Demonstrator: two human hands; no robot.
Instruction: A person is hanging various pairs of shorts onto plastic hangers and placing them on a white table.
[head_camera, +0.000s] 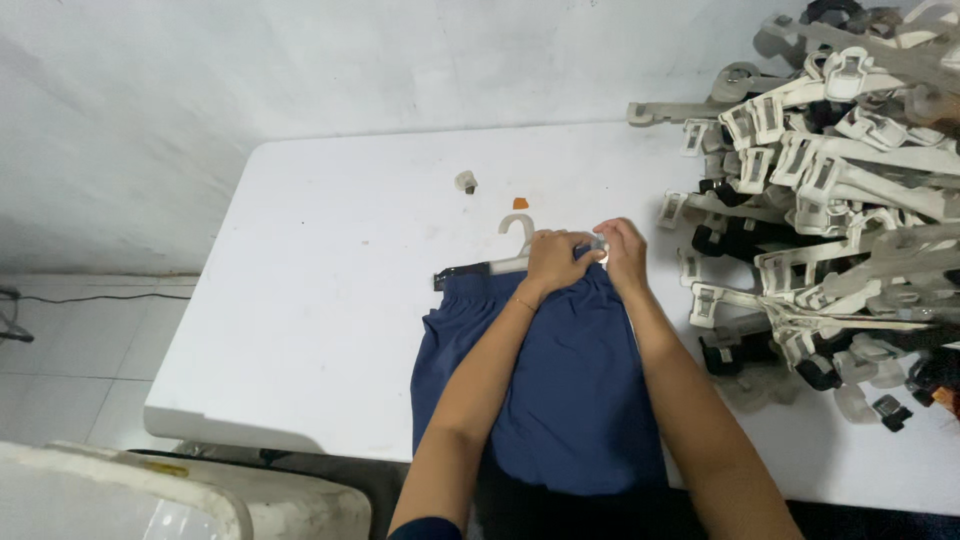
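- Nearest, a white plastic chair (150, 495) sits low at the near left, below the counter (330, 330) edge.
- The blue shorts (560, 380) lie flat on the counter, their hem hanging over the near edge; a hard tug could drag them off.
- The left hand (556, 258) is closed on the hanger (505, 262) bar at the waistband.
- The right hand (622, 252) pinches the hanger's right clip, fingers narrow; the clip could snap onto a fingertip or miss the cloth.
- Right, a loose pile of hangers (840, 200) crowds close; an elbow swing could knock some down.
- Left and far, the counter lies open, but for a small cap (466, 181) and an orange scrap (520, 203).
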